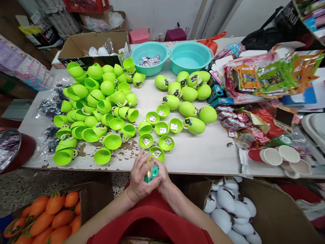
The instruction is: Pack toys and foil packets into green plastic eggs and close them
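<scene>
While the left hand (139,181) & right hand (162,177) both clasp the small teal toy (151,174) at the table edge (203,162), work looks partway done. Closed eggs (189,98) lie beyond-right of the grip, packet-filled halves (162,128) just ahead, and a big heap of empty halves (93,101) ahead-left is untouched. Nearest filled half (156,153) sits just past the fingertips, w/ nothing blocking.

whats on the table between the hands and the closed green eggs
In the head view, open green egg halves, most holding a silvery packet, lie between the closed green eggs and the left hand and right hand, which grip a teal toy.
</scene>
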Available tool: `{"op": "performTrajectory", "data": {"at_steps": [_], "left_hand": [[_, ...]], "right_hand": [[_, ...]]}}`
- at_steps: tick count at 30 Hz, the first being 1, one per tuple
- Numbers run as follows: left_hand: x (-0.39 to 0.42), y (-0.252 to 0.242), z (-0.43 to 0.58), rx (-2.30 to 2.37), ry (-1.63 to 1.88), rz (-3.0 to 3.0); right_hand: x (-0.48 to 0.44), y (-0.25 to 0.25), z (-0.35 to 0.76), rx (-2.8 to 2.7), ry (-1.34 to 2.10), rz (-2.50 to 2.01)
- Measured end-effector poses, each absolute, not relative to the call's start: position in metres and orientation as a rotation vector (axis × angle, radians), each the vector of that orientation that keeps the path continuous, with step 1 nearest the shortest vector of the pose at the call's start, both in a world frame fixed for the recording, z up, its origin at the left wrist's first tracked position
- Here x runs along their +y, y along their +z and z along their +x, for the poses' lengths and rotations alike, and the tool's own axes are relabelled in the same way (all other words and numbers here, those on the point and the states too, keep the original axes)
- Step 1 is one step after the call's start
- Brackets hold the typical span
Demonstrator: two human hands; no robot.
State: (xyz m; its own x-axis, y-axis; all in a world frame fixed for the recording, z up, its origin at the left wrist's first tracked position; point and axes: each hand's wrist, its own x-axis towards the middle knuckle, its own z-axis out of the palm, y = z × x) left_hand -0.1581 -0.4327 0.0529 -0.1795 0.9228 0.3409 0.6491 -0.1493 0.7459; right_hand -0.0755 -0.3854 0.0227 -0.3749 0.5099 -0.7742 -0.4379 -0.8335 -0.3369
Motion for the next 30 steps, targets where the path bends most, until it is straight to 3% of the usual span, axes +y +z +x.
{"op": "performTrajectory", "data": {"at_steps": [4,10,16,23,30], "left_hand": [[-0.435,0.049,-0.16,1.714,1.143,1.658],[-0.382,0.005,-0.162,1.95,1.183,1.253],[-0.37,-0.03,-0.14,1.856,1.108,1.171],[-0.379,-0.019,-0.147,1.779,1.085,0.912],[-0.38,0.025,-0.168,1.774,1.129,1.091]], "right_hand": [[-0.402,0.023,-0.048,-0.178,2.361,-1.315],[-0.405,-0.026,-0.001,-1.156,1.427,-1.613],[-0.393,-0.078,-0.007,-1.626,1.297,-1.344],[-0.379,-0.067,-0.008,-1.654,1.543,-1.218],[-0.355,-0.01,-0.013,-1.707,1.863,-1.064]]}}
